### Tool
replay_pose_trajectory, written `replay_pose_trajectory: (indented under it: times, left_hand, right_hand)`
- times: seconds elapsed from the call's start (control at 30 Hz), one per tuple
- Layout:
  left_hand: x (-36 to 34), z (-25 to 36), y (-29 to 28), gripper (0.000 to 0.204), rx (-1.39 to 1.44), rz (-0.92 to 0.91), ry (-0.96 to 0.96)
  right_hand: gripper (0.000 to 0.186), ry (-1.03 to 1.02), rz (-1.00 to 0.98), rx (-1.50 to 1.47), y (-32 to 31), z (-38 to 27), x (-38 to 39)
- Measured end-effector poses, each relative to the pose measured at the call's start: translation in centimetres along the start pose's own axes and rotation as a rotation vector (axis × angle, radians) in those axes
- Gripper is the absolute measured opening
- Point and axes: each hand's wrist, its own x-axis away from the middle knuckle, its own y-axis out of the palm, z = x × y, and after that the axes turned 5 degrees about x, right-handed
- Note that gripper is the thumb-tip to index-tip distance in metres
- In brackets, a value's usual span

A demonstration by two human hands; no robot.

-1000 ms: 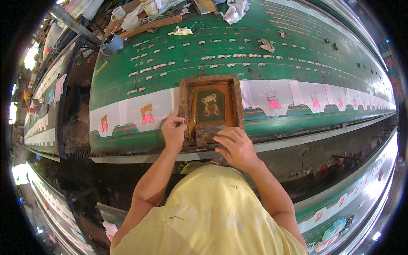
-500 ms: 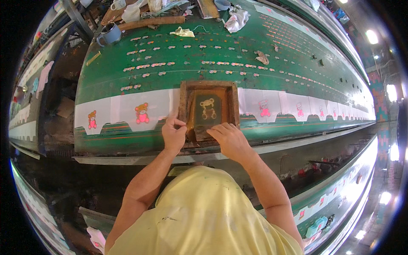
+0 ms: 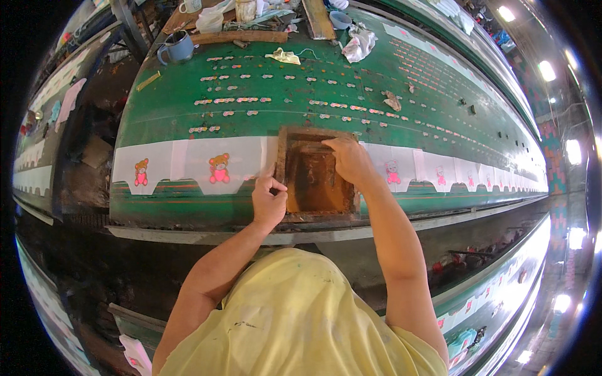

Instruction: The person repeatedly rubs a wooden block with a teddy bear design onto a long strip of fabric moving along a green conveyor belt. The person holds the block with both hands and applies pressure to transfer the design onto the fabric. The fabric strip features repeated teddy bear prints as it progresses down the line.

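A wooden screen-printing frame (image 3: 281, 150) sits over the row of white cut pieces at the table's near side. My left hand (image 3: 269, 200) is closed on the frame's left side, fingers pinched against the wood. My right hand (image 3: 352, 161) reaches over the far right part of the frame, its fingers closed on a squeegee (image 3: 313, 149) that is blurred and partly hidden. The brown-orange screen (image 3: 313, 185) shows inside the frame. To the left lie white pieces printed with a pink and brown teddy bear (image 3: 219, 169); on the right the bears (image 3: 392, 172) are paler, mostly pink.
The long green table (image 3: 251, 128) carries rows of small printed marks. At its far left stand a grey-blue mug (image 3: 177, 47) and a wooden strip (image 3: 241, 37). Crumpled white cloth (image 3: 359, 42), a yellow scrap (image 3: 283, 57) and a blue bowl (image 3: 340, 20) lie near the back.
My right hand has moved from the frame's near edge to its far end with the squeegee. The bear outline on the screen no longer shows. My left hand stays at the left side.
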Motion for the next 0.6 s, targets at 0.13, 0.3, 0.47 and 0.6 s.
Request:
replay_pose_trajectory:
  times: [0.13,0.3,0.47,0.6]
  left_hand:
    - [0.0,-0.4,-0.8,0.011,-0.049,-0.094,-0.115]
    - [0.1,1.1,-0.5,0.016,-0.059,-0.089,-0.022]
    - [0.5,-0.2,-1.0,0.017,-0.059,-0.101,-0.054]
    - [0.4,0.4,-0.9,0.015,-0.015,-0.101,-0.086]
  right_hand:
    - [0.05,-0.035,0.039,0.07,0.8,-0.6,0.2]
    - [0.055,-0.112,0.024,0.156,1.8,-2.4,4.9]
    - [0.052,-0.154,0.011,0.17,2.0,-4.9,9.6]
    - [0.052,-0.127,-0.003,0.125,1.5,-6.8,12.3]
